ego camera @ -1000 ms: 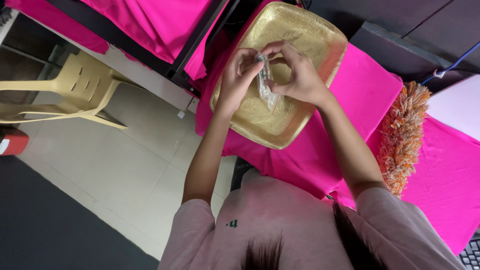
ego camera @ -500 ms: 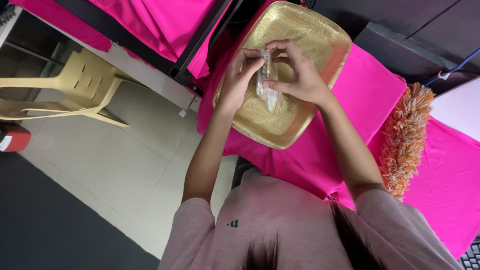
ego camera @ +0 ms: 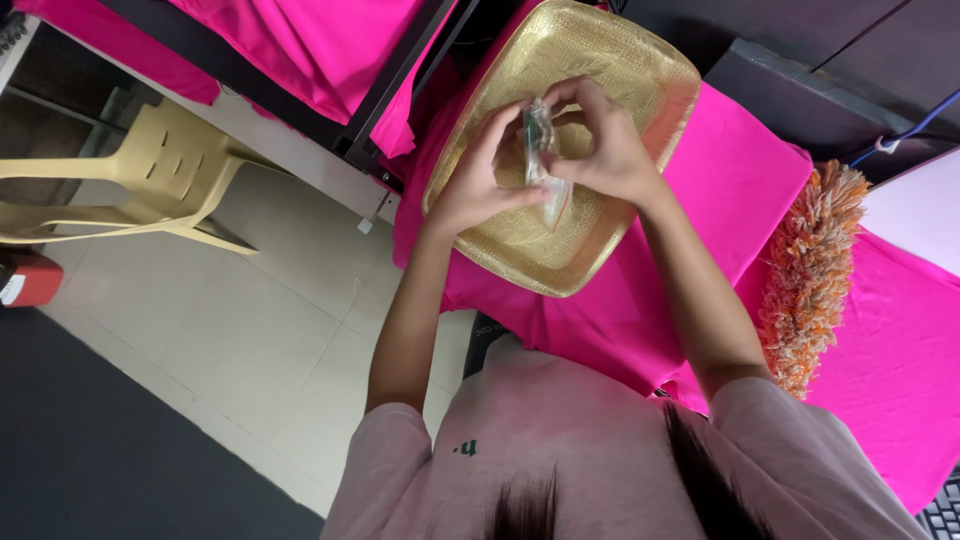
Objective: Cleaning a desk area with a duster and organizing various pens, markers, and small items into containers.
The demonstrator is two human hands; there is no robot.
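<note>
A small clear plastic packet [ego camera: 541, 160] with something dark inside is held upright above a gold embossed tray [ego camera: 620, 70]. My left hand [ego camera: 480, 175] grips the packet's lower left side, thumb across it. The fingers of my right hand [ego camera: 605, 150] pinch its top and right edge. The tray lies on a bright pink cloth [ego camera: 730, 190] that covers the table. What the packet holds is too small to tell.
An orange and cream fluffy duster [ego camera: 810, 270] lies on the pink cloth to the right. A beige plastic chair [ego camera: 150, 185] stands on the tiled floor at left. A black frame with more pink cloth [ego camera: 330, 50] runs along the top left. A keyboard corner [ego camera: 940, 510] shows at bottom right.
My left hand has slid down and across the front of the packet. The right hand has closed tighter over its top. The tray has not moved.
</note>
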